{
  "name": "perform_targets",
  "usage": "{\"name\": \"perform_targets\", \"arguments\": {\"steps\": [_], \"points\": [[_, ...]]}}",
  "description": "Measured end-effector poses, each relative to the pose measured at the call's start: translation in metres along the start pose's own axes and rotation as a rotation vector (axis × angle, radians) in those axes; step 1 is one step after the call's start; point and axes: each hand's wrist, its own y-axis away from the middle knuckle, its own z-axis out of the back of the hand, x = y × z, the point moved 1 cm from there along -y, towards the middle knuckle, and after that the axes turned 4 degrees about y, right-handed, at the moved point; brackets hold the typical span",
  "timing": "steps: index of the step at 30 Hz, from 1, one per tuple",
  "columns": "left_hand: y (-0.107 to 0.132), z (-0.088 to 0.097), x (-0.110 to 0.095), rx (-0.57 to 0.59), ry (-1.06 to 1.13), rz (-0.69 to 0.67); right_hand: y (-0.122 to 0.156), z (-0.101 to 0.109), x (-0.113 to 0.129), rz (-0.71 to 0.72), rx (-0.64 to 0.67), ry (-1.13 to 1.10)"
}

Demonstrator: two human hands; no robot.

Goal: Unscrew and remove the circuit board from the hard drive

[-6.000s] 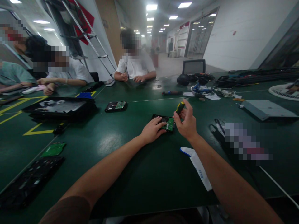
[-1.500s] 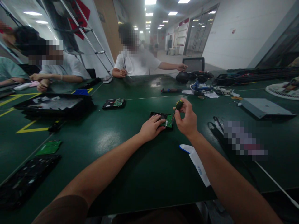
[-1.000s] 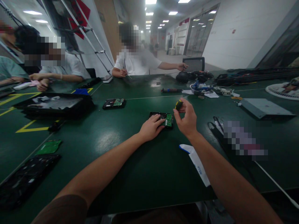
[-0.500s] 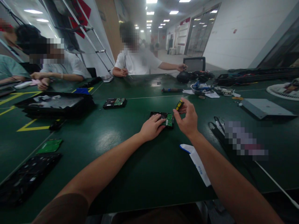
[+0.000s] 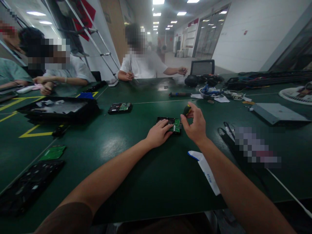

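Screwdriver pinched in right hand, beside two o'clock corner of hard drive on desk; left hand spread over nine o'clock side. Second drive toward ten o'clock.

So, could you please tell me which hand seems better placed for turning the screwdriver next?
Probably the right hand: it holds the screwdriver beside the green-boarded device. The left hand rests on that device, so it looks less free.
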Motion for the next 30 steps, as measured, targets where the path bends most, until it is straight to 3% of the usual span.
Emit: {"name": "perform_targets", "arguments": {"steps": [30], "points": [[-0.0003, -0.0032, 0.0023, 0.002, 0.005, -0.004, 0.0005, 0.0004, -0.0022, -0.035, -0.033, -0.024]]}}
